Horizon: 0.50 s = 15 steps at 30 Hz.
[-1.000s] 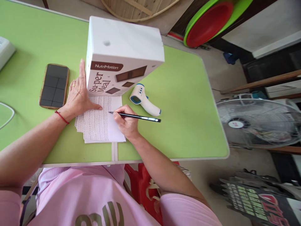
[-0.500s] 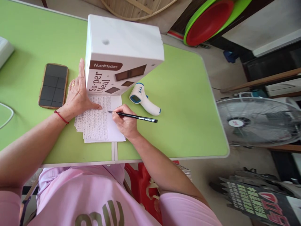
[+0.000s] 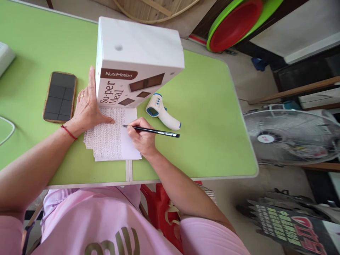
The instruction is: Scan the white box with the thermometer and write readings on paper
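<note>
A black pen (image 3: 159, 131) is pinched in my right hand (image 3: 142, 139), its tip at the written lines of the top paper sheet (image 3: 130, 148). The sheet lies on a small, uneven stack, and rows of handwriting cover much of its left side. My left hand (image 3: 87, 109) is spread open, thumb resting on the paper and fingers along the left side of a white box (image 3: 138, 42). That box stands upright over the far edge of the sheets, with "NutriMotion Su-per Meal" printed on its front. Right of it lies a white and blue infrared thermometer (image 3: 164, 112).
A phone (image 3: 60, 96) in a brown case lies left of my left hand on the green table (image 3: 209, 117). A white cable (image 3: 12, 129) and part of a white device (image 3: 5, 58) are at the left edge. Beyond the table's right end stands a fan (image 3: 289, 138).
The pen's back end has swung slightly down and right in my right hand, and its tip has shifted a touch. My left hand, the box and the paper look unmoved.
</note>
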Each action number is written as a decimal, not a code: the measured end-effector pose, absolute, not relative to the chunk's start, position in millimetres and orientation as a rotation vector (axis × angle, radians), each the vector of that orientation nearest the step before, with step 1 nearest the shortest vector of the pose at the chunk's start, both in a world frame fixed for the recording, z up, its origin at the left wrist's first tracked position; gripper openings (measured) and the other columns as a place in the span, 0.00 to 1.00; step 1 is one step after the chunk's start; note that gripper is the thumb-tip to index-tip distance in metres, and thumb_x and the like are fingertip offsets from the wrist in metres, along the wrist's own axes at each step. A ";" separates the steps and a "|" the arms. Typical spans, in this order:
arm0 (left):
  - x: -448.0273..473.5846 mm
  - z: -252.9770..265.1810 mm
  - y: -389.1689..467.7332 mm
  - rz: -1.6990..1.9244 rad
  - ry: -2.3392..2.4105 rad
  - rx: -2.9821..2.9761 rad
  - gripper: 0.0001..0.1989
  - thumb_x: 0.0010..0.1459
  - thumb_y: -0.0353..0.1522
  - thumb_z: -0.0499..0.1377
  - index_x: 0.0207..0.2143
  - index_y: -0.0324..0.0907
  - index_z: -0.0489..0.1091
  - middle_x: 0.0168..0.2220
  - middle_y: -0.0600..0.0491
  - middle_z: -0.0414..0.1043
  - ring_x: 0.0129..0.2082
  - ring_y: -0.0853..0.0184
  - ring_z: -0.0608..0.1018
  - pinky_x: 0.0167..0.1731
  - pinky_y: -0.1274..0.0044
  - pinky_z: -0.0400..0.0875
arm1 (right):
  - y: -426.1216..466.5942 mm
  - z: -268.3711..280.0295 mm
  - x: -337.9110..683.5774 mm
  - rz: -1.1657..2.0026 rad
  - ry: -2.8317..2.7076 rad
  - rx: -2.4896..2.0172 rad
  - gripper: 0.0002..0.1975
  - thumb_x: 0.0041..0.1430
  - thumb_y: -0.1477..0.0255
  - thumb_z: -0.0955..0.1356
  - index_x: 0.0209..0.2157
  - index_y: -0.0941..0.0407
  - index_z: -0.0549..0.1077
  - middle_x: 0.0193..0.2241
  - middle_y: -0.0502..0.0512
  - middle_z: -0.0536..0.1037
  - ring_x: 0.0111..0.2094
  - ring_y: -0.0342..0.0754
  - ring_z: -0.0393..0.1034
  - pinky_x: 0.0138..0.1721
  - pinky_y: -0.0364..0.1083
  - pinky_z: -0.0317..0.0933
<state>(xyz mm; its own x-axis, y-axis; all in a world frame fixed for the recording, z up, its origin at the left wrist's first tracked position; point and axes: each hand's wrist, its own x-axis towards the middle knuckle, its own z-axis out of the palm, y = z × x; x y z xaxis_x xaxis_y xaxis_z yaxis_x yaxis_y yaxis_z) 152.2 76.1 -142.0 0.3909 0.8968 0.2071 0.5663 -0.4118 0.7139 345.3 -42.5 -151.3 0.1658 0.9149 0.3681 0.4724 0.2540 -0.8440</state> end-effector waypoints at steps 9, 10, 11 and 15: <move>152.1 -139.5 75.6 0.778 1.259 2.127 0.74 0.19 0.44 0.83 0.70 0.45 0.53 0.69 0.38 0.58 0.70 0.32 0.58 0.73 0.49 0.47 | -42.3 -152.0 346.2 0.551 -1.483 -1.382 0.06 0.56 0.70 0.67 0.27 0.51 0.66 0.20 0.43 0.68 0.21 0.41 0.60 0.25 0.43 0.61; 152.2 -139.6 75.7 0.781 1.260 2.123 0.74 0.19 0.43 0.83 0.70 0.45 0.53 0.69 0.38 0.58 0.70 0.32 0.57 0.73 0.49 0.47 | -42.4 -152.2 346.3 0.552 -1.481 -1.384 0.06 0.56 0.70 0.67 0.27 0.51 0.65 0.20 0.43 0.68 0.21 0.41 0.60 0.25 0.43 0.61; 152.2 -140.1 75.8 0.785 1.259 2.117 0.75 0.19 0.43 0.84 0.70 0.45 0.53 0.69 0.38 0.57 0.70 0.32 0.57 0.73 0.49 0.46 | -42.4 -152.3 346.4 0.556 -1.479 -1.391 0.06 0.56 0.70 0.67 0.27 0.51 0.65 0.20 0.43 0.68 0.21 0.41 0.59 0.25 0.43 0.61; 151.4 -143.0 77.1 0.798 1.241 2.103 0.77 0.19 0.46 0.83 0.71 0.45 0.50 0.68 0.37 0.58 0.71 0.31 0.56 0.73 0.48 0.44 | -42.5 -152.4 346.5 0.558 -1.475 -1.414 0.06 0.57 0.70 0.67 0.27 0.51 0.66 0.20 0.43 0.68 0.22 0.42 0.60 0.26 0.43 0.61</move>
<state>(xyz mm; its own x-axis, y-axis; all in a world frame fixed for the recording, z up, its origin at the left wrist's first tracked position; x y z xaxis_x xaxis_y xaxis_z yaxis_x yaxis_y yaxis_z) 151.4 77.1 -143.0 0.3929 0.8962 0.2060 0.5598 -0.4109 0.7196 346.5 -42.5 -152.4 0.1572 0.9317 0.3276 0.4820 0.2171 -0.8489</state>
